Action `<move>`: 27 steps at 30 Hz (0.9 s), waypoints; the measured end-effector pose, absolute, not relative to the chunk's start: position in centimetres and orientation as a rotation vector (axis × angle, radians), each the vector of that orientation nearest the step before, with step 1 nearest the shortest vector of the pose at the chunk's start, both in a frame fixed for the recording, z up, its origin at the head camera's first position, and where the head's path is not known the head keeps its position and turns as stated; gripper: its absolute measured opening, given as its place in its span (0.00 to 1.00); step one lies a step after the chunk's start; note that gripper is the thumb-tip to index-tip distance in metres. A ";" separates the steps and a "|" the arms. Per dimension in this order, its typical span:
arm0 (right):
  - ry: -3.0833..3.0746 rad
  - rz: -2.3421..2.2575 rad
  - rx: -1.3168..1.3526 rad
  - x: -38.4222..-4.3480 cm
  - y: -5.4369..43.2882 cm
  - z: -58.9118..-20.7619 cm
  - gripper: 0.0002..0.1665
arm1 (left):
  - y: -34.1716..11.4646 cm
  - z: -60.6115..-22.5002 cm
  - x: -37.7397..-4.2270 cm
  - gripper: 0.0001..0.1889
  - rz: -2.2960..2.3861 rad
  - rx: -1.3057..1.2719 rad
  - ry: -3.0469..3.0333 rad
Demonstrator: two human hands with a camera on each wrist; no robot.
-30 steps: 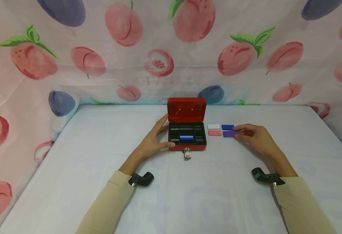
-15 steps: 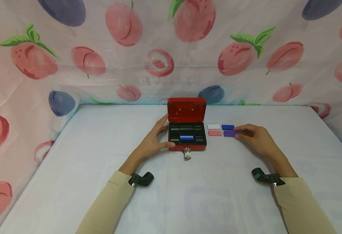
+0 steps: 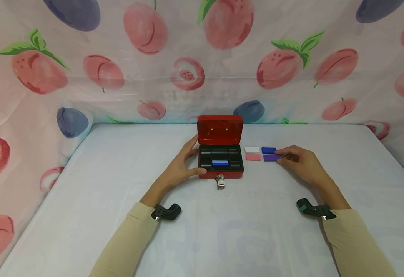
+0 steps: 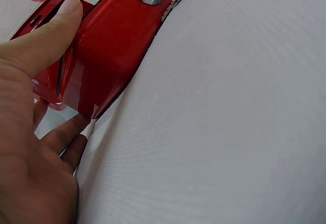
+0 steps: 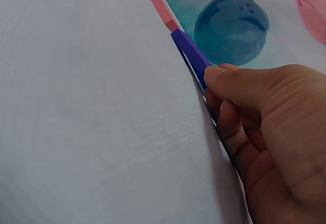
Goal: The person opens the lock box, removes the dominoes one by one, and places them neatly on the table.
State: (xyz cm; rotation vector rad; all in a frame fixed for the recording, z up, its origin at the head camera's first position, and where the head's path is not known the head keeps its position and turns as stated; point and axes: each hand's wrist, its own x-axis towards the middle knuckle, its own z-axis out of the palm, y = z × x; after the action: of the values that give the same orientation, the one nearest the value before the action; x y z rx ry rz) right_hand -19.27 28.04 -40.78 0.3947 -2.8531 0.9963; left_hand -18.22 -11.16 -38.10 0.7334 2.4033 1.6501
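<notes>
A red cash box (image 3: pixel 227 175) stands with its lid (image 3: pixel 220 130) raised and a black tray (image 3: pixel 206 154) inside. One light-and-dark-blue block (image 3: pixel 220 163) lies in a front compartment of that tray. My left hand (image 3: pixel 179 169) holds the box's left side, thumb on the front corner and fingers along the side wall (image 4: pixel 109 40). To the right, my right hand (image 3: pixel 303 163) pinches the right end of a flat purple block (image 3: pixel 270 157) between thumb and fingers. In the right wrist view the purple block (image 5: pixel 191 53) lies low at the table surface, its near end covered by the fingers.
Left of the purple block lies a pink block (image 3: pixel 253 157). Behind them are a white block (image 3: pixel 251 149) and a blue block (image 3: pixel 268 150). Keys (image 3: pixel 220 183) hang from the lock at the box's front. A fruit-print cloth (image 3: pixel 188 46) rises behind the white table (image 3: pixel 243 231).
The purple block has turned slightly, from a small tilt to lying straight alongside the pink block. My left hand and the cash box have stayed in place.
</notes>
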 end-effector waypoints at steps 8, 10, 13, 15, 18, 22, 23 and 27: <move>-2.862 0.946 0.390 -19.3 27.8 -40.7 0.14 | -11.4 -40.6 -19.6 0.53 1.656 0.730 2.414; -2.863 0.945 0.390 -19.3 27.8 -40.7 0.14 | -11.5 -41.1 -19.9 0.53 1.658 0.728 2.420; -2.864 0.951 0.393 -19.2 27.8 -40.6 0.14 | -11.5 -41.3 -20.0 0.53 1.662 0.728 2.422; -2.865 0.954 0.392 -19.2 27.8 -40.6 0.14 | -11.6 -41.3 -20.0 0.53 1.664 0.729 2.421; -2.864 0.959 0.396 -19.2 27.8 -40.6 0.14 | -11.6 -41.2 -19.9 0.53 1.654 0.726 2.431; -2.864 0.956 0.401 -19.3 27.8 -40.7 0.14 | -11.6 -41.2 -19.9 0.53 1.649 0.728 2.434; -2.865 0.955 0.401 -19.3 27.8 -40.7 0.14 | -11.6 -41.2 -19.9 0.53 1.653 0.728 2.430; -2.866 0.957 0.399 -19.3 27.9 -40.8 0.14 | -11.6 -41.2 -20.0 0.53 1.656 0.733 2.428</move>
State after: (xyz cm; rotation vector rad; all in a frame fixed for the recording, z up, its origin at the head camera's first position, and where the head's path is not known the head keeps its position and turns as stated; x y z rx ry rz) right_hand -19.34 27.90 -40.81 0.3986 -2.8663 0.9570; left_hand -19.99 -11.58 -41.24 0.7327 2.4278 1.6557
